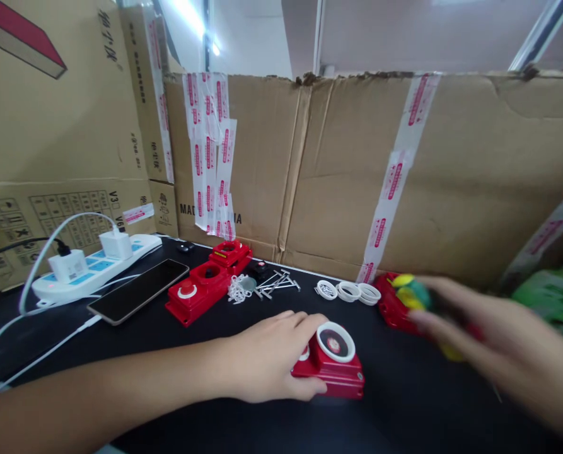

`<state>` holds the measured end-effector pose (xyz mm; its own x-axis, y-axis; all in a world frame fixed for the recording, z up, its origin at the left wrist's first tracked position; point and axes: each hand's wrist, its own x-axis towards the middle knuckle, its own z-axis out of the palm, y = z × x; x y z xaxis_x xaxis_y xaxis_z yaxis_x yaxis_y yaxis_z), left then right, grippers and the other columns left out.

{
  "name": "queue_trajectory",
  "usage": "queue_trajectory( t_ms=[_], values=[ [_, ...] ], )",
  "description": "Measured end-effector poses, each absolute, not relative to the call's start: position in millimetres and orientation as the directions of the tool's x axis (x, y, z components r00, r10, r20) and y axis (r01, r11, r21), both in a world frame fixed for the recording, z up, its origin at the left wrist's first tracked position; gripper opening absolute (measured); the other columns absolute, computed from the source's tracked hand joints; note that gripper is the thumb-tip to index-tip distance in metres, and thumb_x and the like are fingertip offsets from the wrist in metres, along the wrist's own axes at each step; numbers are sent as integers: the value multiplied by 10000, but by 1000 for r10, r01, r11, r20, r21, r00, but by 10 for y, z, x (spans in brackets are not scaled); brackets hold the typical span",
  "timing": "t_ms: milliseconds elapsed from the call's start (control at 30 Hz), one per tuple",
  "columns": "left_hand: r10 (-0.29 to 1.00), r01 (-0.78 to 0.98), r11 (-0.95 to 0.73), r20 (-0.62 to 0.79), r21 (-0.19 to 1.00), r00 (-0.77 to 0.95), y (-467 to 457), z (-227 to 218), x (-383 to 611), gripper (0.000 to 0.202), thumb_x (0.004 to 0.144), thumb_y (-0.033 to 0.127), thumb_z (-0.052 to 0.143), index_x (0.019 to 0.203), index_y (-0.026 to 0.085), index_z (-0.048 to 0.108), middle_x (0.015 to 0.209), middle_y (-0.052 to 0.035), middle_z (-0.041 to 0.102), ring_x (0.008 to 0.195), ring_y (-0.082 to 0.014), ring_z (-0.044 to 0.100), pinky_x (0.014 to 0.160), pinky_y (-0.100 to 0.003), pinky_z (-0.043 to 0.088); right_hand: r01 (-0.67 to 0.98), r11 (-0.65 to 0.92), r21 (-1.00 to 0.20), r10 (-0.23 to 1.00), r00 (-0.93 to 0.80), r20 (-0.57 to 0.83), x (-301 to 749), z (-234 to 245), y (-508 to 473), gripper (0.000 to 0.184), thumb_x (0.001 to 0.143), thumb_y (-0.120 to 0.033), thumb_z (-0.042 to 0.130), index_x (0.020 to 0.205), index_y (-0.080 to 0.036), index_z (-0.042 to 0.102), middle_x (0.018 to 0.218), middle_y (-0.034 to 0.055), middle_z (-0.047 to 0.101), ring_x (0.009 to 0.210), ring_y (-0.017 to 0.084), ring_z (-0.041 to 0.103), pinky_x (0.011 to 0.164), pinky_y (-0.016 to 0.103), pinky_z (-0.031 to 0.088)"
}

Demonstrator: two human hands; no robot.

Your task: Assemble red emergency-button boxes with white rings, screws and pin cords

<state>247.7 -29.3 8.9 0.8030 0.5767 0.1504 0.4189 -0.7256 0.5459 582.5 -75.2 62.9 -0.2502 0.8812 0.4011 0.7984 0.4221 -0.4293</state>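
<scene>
My left hand [266, 356] rests on the black table and is closed round the left end of a red switch box [333, 369] with a white ring and dark button on top. My right hand [493, 343] is blurred by motion at the right. It is wrapped round a tool with a yellow-and-green handle [411, 291], which hovers over another red part [394, 309]. Several white rings [350, 291] lie just behind the box.
A row of red switch boxes [208, 280], loose screws [276, 282] and white small parts [237, 290] lie at centre left. A phone [137, 291] and a white power strip [92, 265] with chargers sit at the far left. Cardboard walls [357, 170] close the back.
</scene>
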Motion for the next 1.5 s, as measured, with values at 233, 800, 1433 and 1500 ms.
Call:
queue_trajectory(
  t_ms=[233, 800, 1433, 1500],
  values=[
    [539, 495, -839, 220, 225, 813, -216, 64, 2438, 886, 898, 656, 762, 1577, 168, 468, 1343, -186, 624, 1231, -417, 633, 1045, -547, 545, 888, 460, 15, 836, -439, 330, 5597, -166, -553, 398, 1042, -427, 548, 1355, -248, 717, 1242, 130, 816, 1016, 344, 825, 842, 479, 704],
    [570, 456, -743, 107, 490, 815, 127, 383, 2115, 526, 991, 595, 661, 1382, 245, 642, 1348, -107, 694, 1175, -301, 691, 986, -403, 544, 886, 450, 108, 863, -463, 201, 5612, -2, -408, 364, 1098, -392, 422, 1156, -216, 734, 1091, 131, 741, 923, 298, 773, 817, 467, 638],
    [499, 482, -865, 141, 140, 855, -98, 128, 2331, 793, 899, 594, 760, 1514, 147, 535, 1277, -147, 726, 1148, -363, 694, 967, -431, 553, 785, 611, 107, 778, -620, 101, 5376, -28, 861, 403, 1026, -391, 691, 1372, -191, 641, 1390, 115, 663, 1187, 277, 686, 994, 513, 597],
    [499, 483, -866, 142, 133, 855, -99, 129, 2334, 795, 903, 593, 755, 1514, 136, 532, 1260, -147, 728, 1136, -360, 696, 960, -433, 555, 781, 620, 72, 775, -624, 99, 5386, -44, 868, 398, 1026, -389, 690, 1368, -191, 643, 1387, 114, 664, 1184, 275, 687, 991, 509, 598]
  ],
)
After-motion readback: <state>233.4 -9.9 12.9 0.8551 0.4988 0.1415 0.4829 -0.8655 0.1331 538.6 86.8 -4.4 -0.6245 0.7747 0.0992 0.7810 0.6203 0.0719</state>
